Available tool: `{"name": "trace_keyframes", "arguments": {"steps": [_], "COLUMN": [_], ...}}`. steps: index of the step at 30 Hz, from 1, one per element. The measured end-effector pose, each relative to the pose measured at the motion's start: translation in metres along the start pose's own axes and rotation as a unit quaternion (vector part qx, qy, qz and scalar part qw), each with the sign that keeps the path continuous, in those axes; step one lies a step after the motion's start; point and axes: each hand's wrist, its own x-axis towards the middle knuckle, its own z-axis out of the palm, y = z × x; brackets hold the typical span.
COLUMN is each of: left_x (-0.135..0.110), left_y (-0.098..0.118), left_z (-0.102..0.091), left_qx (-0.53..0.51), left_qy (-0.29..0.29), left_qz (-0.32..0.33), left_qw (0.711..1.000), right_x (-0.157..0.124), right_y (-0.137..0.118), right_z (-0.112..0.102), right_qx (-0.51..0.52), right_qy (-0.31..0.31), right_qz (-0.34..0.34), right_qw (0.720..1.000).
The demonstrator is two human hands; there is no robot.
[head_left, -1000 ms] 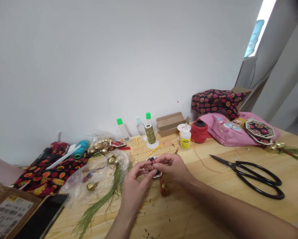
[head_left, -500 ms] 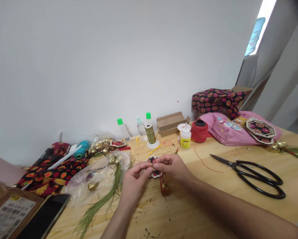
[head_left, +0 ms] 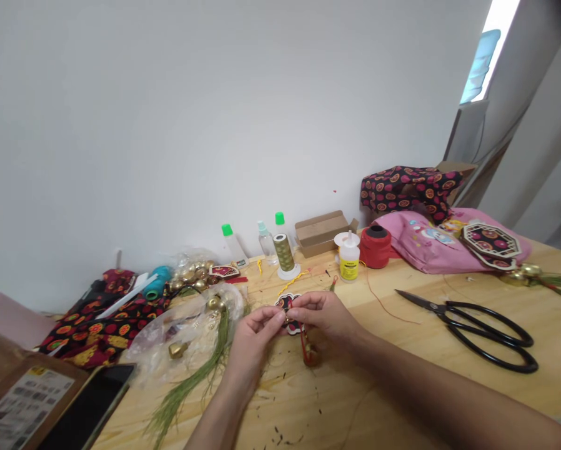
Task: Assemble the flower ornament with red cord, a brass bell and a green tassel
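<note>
I have the left hand (head_left: 255,337) and right hand (head_left: 330,317) pinched on what seems soft, light cord (head_left: 303,342), best gripped near the stiff-looking scalloped ornament (head_left: 293,327).

Thread spools (head_left: 284,254), scissors (head_left: 436,308) and fabric (head_left: 393,190) suggest a craft workshop.

Ornament (head_left: 285,302) before spool (head_left: 284,253) (scissors (head_left: 438,308) right).

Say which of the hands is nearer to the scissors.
Right. The right hand is left of the scissors, not touching them; the left hand is farther left, beyond the right hand.
</note>
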Motion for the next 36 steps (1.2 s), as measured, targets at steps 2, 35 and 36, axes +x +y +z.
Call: {"name": "trace_keyframes", "arguments": {"steps": [2,35,36], "left_x": [0.000,-0.002,-0.002], "left_y": [-0.001,-0.004,-0.003], "left_z": [-0.001,0.003,0.003], "left_qx": [-0.033,-0.216,-0.213], "left_qy": [-0.022,-0.013,-0.011], "left_qz": [-0.009,-0.096,-0.095], "left_qw": [0.999,0.972,0.972], "right_x": [0.000,-0.001,-0.001], "right_y": [-0.001,0.010,0.009], "right_z": [0.001,0.002,0.003], "right_qx": [0.003,-0.026,-0.024], "right_qy": [0.001,0.008,0.009], "right_qz": [-0.004,-0.106,-0.106], "right_qw": [1.000,0.994,0.994]}}
